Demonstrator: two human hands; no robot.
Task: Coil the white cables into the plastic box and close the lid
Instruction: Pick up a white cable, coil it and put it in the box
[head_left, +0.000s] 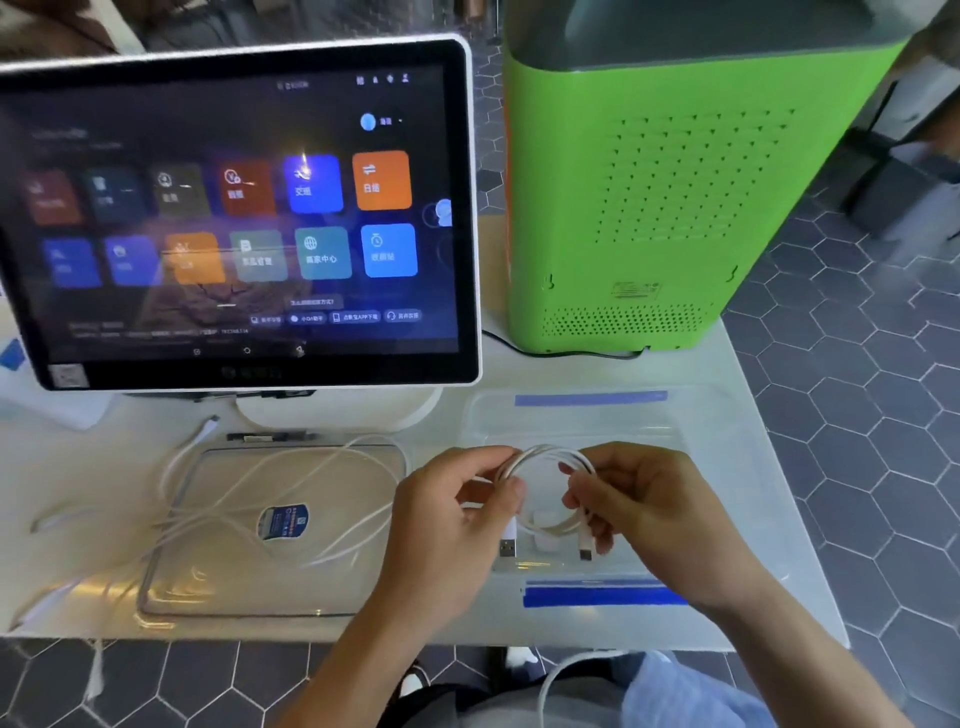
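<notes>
A coiled white cable (545, 454) hangs between both hands above the clear plastic box (717, 467), which has blue clips at its near and far sides. My left hand (447, 519) pinches the coil's left side, and a USB plug dangles below it. My right hand (639, 504) grips the coil's right side, a smaller plug hanging under its fingers. The clear lid (208, 587), with a blue sticker, lies flat to the left. Loose white cables (218, 499) sprawl over and around that lid.
A touchscreen terminal (239, 208) on a white stand rises behind the lid. A tall green machine (670, 197) stands behind the box with a black cord at its base. Another white cable (550, 680) loops over my lap below the white table's (779, 587) front edge.
</notes>
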